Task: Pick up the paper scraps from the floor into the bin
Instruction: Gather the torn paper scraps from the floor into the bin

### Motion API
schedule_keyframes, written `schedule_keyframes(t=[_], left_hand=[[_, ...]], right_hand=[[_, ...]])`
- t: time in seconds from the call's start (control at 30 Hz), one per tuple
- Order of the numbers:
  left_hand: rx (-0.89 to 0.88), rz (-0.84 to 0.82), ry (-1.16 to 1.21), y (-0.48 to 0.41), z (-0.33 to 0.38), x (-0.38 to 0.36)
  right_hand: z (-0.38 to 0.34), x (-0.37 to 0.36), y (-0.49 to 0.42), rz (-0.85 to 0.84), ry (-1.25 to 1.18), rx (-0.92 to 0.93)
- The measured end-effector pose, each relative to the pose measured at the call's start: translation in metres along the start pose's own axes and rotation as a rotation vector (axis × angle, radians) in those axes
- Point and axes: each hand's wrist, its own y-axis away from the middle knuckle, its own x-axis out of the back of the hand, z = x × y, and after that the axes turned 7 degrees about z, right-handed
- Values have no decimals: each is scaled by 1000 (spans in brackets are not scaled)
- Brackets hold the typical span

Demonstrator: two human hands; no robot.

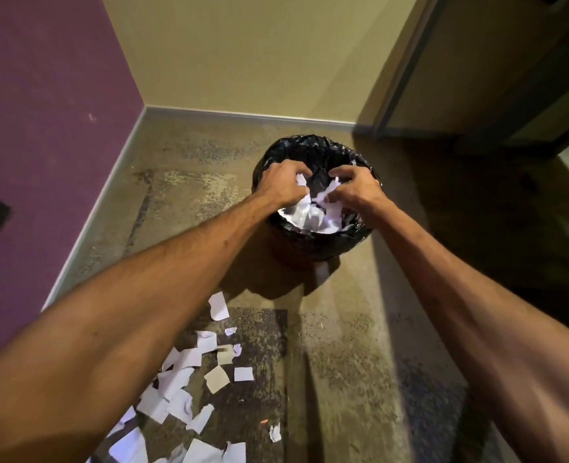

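The person is holding both hands over the bin [309, 145], which is standing on the floor [343, 329] near the corner and is lined with a black bag [313, 248]. The left hand [283, 185] is curling its fingers round a bunch of white scraps [301, 180]. The right hand [353, 192] is clawing its fingers over more paper and seems to be pinching it between thumb and fingertips. Both bunches are hanging inside the rim, just above a white heap [309, 215] already lying in the bag.

The step in hand looks like the drop: the paper is sitting over the opening and only needs letting go. The job is looking well short of finished, since a wide litter [192, 372] of torn pieces is lying on the floor under the left forearm, reaching to the bottom edge of the view, and one piece [323, 272] is lying against the foot of the bin.

Next, the fingers need spreading fully so that nothing is clinging to the palms or catching on the bag's edge. After that, the person needs to be reaching down and back toward the litter, gathering several pieces per grab, not one at a time.
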Motion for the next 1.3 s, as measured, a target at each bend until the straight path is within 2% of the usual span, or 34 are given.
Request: schedule_keyframes(t=[0.07, 0.17, 0.27, 0.43, 0.5, 0.6, 0.67, 0.77, 1.0, 1.07, 1.17, 1.23, 1.3], left_hand=[[-5, 2, 33, -2, -2, -1], [-8, 44, 95, 3, -9, -4], [-72, 176, 128, 19, -24, -6], [-198, 478, 38, 60, -66, -10], [-181, 526, 24, 80, -85, -9], [-147, 540, 43, 113, -120, -11], [-114, 503, 35, 140, -149, -14], [-5, 424, -32, 183, -200, -24], [390, 53, -366, 262, -324, -38], [469, -41, -389, 269, -344, -35], [523, -254, -282, 273, -368, -33], [505, -369, -232, 281, -377, -34], [479, -392, -243, 291, -378, -37]], right_hand=[[3, -1, -1, -7, -22, -20], [5, -1, 2, 119, 16, 11], [8, -8, 15, 232, 4, 69], [17, -43, 67, 350, -113, 358], [21, -62, 88, 348, -56, 489], [28, -96, 109, 335, -13, 553], [34, -124, 123, 264, -6, 565], [48, -172, 135, 73, 89, 537], [106, -286, 146, -449, 441, 244], [119, -311, 145, -514, 503, 254], [131, -339, 148, -543, 579, 311], [134, -351, 153, -548, 609, 322], [137, -357, 161, -551, 623, 305]])
